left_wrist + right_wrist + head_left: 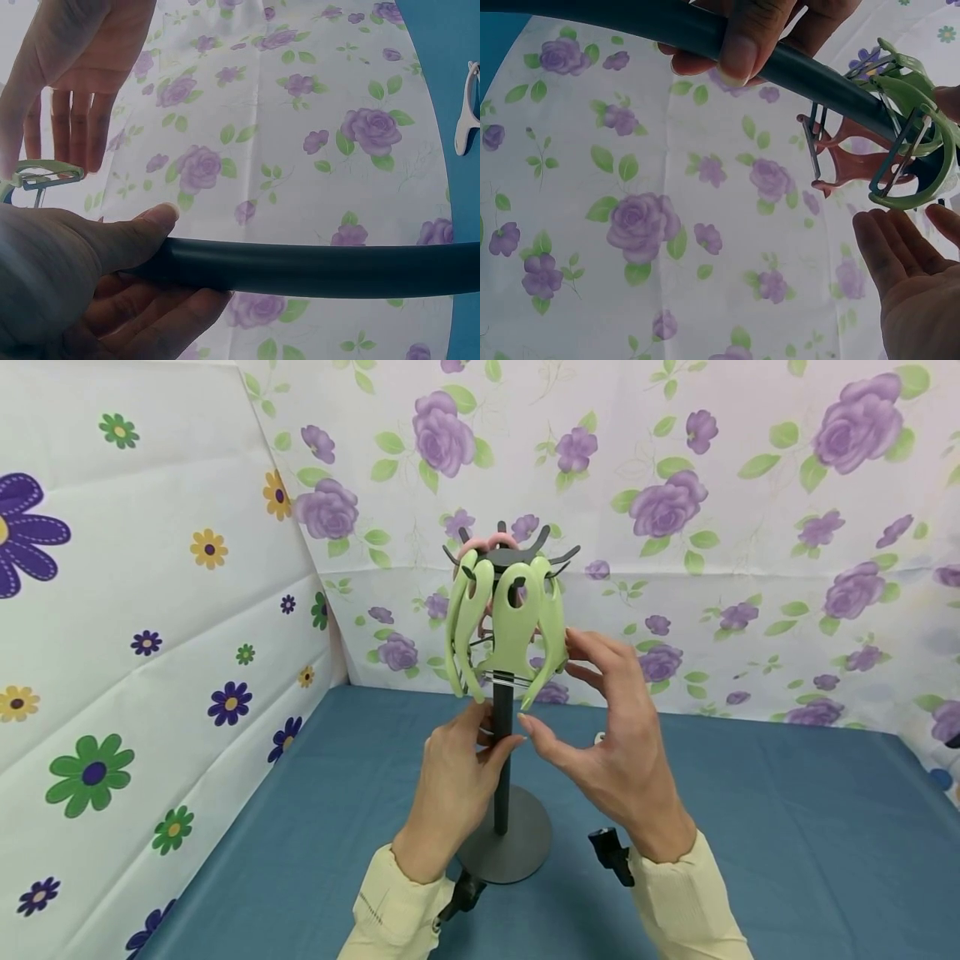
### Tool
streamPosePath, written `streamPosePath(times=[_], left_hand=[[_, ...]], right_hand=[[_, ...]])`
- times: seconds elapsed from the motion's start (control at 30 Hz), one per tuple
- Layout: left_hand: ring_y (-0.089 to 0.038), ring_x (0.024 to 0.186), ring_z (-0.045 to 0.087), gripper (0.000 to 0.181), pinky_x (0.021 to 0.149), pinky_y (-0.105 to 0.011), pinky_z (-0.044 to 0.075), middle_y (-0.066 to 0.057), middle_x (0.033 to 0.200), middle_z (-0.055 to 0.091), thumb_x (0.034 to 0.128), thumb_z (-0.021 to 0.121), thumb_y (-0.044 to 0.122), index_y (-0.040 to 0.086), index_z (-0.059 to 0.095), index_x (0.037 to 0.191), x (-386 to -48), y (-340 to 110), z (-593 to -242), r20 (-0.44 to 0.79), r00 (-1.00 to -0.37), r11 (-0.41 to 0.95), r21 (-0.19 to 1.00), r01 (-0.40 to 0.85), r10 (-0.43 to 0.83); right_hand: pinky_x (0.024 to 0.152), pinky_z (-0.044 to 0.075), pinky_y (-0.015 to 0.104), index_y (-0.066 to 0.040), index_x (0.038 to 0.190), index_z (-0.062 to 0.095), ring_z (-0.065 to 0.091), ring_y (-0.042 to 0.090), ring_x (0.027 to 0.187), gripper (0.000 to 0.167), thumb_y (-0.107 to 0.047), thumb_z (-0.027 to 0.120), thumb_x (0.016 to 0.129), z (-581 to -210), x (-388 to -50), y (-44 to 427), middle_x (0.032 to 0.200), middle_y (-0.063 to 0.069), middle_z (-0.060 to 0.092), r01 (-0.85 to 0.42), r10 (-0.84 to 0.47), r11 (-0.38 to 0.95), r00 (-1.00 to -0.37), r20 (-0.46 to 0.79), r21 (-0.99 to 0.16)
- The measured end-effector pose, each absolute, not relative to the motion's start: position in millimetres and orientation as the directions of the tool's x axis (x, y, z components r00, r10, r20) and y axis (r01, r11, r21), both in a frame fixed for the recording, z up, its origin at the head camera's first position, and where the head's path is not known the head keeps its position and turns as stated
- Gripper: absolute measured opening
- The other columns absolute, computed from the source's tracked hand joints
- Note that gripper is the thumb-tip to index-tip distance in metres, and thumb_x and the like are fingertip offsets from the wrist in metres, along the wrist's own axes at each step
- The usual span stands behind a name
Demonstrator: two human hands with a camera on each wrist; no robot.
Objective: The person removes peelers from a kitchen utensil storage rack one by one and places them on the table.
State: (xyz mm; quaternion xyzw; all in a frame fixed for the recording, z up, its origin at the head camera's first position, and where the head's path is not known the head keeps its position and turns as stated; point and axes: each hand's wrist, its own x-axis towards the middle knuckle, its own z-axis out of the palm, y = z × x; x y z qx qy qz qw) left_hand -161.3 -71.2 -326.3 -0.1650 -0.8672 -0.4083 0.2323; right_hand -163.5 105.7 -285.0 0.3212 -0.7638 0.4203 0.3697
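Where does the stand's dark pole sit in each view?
Head: the pole stands upright, just below centre.
Left wrist: it runs sideways through the lower right.
Right wrist: it slants from top left down rightward.
Shared landmark: the left hand gripping it.

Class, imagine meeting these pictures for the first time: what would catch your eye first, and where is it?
The pale green peelers hang from the top of the dark stand, mid-picture in the head view, with pink ones behind them. Below, the left hand grips the stand's pole, and the right hand is beside the green peelers. A purple-flowered backdrop rises behind.
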Motion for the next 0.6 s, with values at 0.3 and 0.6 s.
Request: streamPosePath(times=[0.3,0.6], left_hand=[[-0.017,0.079,0.073,0.022,0.067,-0.023,0.062,-0.008,0.091,0.072,0.0933,0.076,0.019,0.005,0.066,0.107,-161.5,-70.9,-325.9,0.541,-0.836,0.610,0.633,0.477,0.093],[-0.017,0.080,0.073,0.022,0.068,-0.024,0.062,-0.008,0.091,0.072,0.0932,0.076,0.019,0.005,0.066,0.108,-161.4,-70.6,-326.1,0.530,-0.843,0.608,0.641,0.468,0.090]], right_hand=[[0.111,0.050,0.034,-0.003,0.153,0.042,0.053,0.026,0.132,0.091,-0.005,0.088,0.075,-283.4,-164.5,102.2,0.144,0.018,0.049,-0.820,-0.165,0.417,-0.492,0.855,-0.392],[0.112,0.049,0.029,-0.004,0.152,0.042,0.054,0.026,0.129,0.088,-0.003,0.087,0.076,-283.2,-165.7,99.3,0.142,0.019,0.049,-0.832,-0.157,0.397,-0.478,0.864,-0.388]])
